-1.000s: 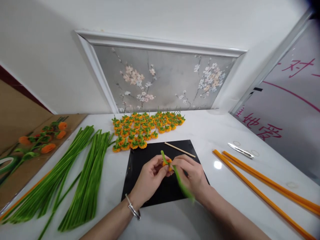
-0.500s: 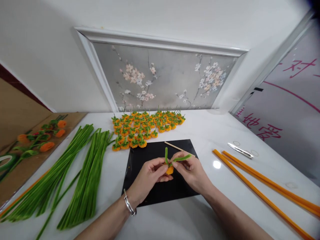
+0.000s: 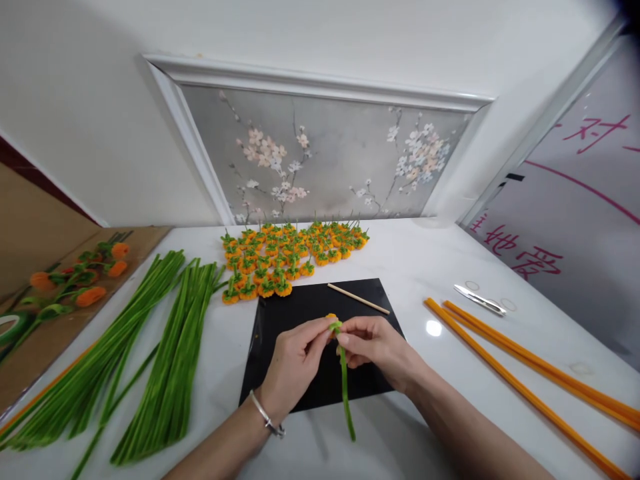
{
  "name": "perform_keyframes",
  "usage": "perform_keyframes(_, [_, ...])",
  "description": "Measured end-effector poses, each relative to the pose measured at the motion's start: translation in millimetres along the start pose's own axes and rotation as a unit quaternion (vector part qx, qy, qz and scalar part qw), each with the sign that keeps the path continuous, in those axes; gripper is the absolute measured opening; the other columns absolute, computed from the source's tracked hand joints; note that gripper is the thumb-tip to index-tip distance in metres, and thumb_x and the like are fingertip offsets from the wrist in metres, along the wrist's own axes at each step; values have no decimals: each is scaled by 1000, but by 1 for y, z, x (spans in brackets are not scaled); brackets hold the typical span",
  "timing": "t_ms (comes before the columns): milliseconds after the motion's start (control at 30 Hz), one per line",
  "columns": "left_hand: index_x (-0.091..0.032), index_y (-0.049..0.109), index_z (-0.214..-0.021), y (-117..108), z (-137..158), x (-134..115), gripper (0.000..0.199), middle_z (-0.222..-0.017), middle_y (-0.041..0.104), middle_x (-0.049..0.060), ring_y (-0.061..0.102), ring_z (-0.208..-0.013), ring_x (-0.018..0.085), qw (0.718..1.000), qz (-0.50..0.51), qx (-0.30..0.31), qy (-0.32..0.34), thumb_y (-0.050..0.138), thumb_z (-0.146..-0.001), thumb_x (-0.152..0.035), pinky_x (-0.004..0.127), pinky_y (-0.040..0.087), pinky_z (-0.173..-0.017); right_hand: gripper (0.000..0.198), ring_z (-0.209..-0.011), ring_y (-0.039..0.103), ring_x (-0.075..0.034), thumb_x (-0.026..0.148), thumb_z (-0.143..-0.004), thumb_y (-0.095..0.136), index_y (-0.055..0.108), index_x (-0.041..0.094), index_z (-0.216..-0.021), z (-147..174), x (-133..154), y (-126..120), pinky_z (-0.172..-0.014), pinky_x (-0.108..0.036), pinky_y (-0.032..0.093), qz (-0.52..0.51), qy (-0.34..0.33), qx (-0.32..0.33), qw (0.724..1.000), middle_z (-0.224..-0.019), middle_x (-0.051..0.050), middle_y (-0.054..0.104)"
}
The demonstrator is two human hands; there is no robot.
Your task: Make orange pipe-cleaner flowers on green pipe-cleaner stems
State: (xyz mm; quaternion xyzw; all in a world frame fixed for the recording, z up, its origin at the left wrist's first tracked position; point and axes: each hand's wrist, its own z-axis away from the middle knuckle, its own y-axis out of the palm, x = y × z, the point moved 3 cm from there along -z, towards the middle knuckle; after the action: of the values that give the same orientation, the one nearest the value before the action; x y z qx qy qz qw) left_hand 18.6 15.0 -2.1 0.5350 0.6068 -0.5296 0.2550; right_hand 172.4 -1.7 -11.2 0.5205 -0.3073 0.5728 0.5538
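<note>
Over the black mat (image 3: 270,320), my left hand (image 3: 299,357) pinches a small orange pipe-cleaner flower (image 3: 331,317), mostly covered by the fingers. My right hand (image 3: 383,350) closes its thumb and fingertips on a green pipe cleaner (image 3: 345,393) at the flower's green base. One long end of that pipe cleaner hangs down past the mat's front edge. The two hands meet fingertip to fingertip. A thin wooden stick (image 3: 359,298) lies on the mat behind them.
Rows of orange flowers with green tops (image 3: 280,257) stand behind the mat. Green pipe cleaners (image 3: 170,367) lie left, near finished flowers (image 3: 90,295) and green tape (image 3: 13,330) on cardboard. Orange pipe cleaners (image 3: 530,373) and silver snips (image 3: 480,300) lie right.
The flower has been turned in the fingers. The green pipe cleaner, whose two ends stood up and to the right, now has a long end hanging down toward me.
</note>
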Motion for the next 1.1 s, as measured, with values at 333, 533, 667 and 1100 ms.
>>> perform_keyframes(333, [-25,73,-105,2,2,3,25,-103,74,4,71,-84,21,1000,-5,19,-24,56,-87,-21,31,56,-78,26,-56,50,-8,40,-63,77,72,16,-73,-1,1,1,-50,-19,39,11,-56,-65,996,-62,1,61])
perform_keyframes(533, [-26,73,-104,5,1,-1,25,-99,74,4,70,-82,21,999,25,33,-27,55,-87,-21,29,56,-75,33,-53,53,-10,42,-56,82,70,15,-69,-2,0,1,-50,-21,43,-43,-33,-95,994,-59,-1,63])
perform_keyframes(667, [-25,72,-105,7,2,0,25,-99,73,4,70,-80,20,998,36,30,-32,54,-88,-22,30,57,-75,30,-52,48,-9,41,-59,80,67,15,-65,-1,2,2,-49,-21,39,-41,-62,-127,989,-57,1,58])
perform_keyframes(1100, [-20,63,-100,16,5,4,20,-94,64,3,66,-73,14,959,222,78,-156,54,-89,-32,29,59,-70,23,-60,46,-12,38,-74,67,63,16,-70,-6,-1,-6,-58,-25,37,125,-122,-121,977,-65,1,56])
